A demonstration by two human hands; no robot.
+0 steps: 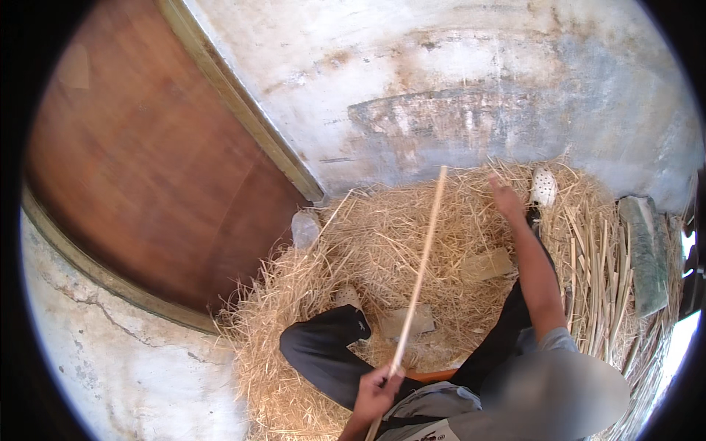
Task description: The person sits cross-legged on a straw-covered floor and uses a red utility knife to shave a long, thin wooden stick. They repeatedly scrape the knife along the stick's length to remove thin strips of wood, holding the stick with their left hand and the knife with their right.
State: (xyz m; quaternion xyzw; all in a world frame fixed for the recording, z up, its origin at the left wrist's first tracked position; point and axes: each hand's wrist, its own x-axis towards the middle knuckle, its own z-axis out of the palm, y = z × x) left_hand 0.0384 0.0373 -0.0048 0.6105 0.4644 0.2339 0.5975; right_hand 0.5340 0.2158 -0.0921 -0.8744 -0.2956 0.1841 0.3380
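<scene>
My left hand (pixel 379 393) is closed around the lower part of a bamboo strip (pixel 419 283), long, thin and pale. The strip slants up and away from my lap, with its far end near the foot of the wall. My right hand (pixel 505 200) reaches forward over the straw-like shavings (pixel 382 235), well apart from the strip. At least one of its fingers is stretched out, and I see nothing in it. My legs (pixel 323 349) in dark trousers are spread, with white shoes (pixel 544 186) full of holes on the feet. An orange edge (pixel 430 375) shows between my thighs.
Two block-like pieces, a near block (pixel 408 321) and a farther block (pixel 487 264), lie among the shavings. Long pale stalks (pixel 599 283) are heaped at the right, beside a greenish slab (pixel 647 253). A translucent plastic object (pixel 304 228) stands by the brown door (pixel 162 154). A stained wall (pixel 456 81) rises ahead.
</scene>
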